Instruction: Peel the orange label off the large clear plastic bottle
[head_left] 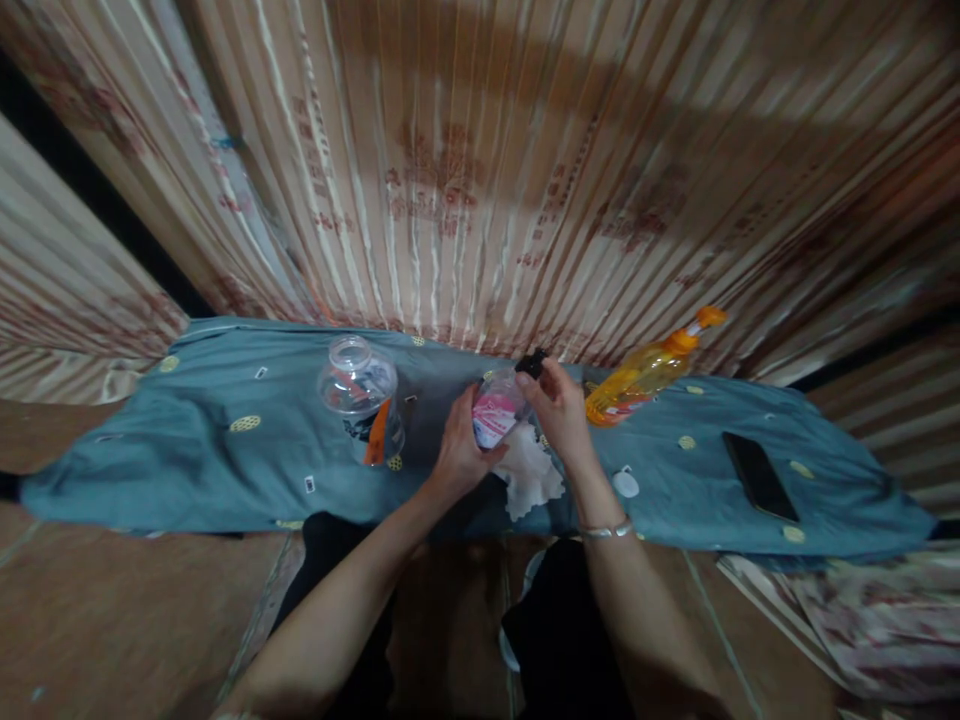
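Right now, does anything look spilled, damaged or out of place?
No spill or damage stands out. Only the white tissue or cloth looks untidy: it lies crumpled on the teal covering beside the left hand, which holds the clear bottle.

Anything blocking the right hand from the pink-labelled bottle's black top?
Nothing visible. The right hand is on the black top; the left hand holds the bottle. The white cloth isn't in between.

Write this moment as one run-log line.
Left hand: gripping clear plastic bottle with pink label | Right hand: gripping black plastic top | Nearby: crumpled white tissue-like sheet, orange plastic pump bottle, black rectangular phone
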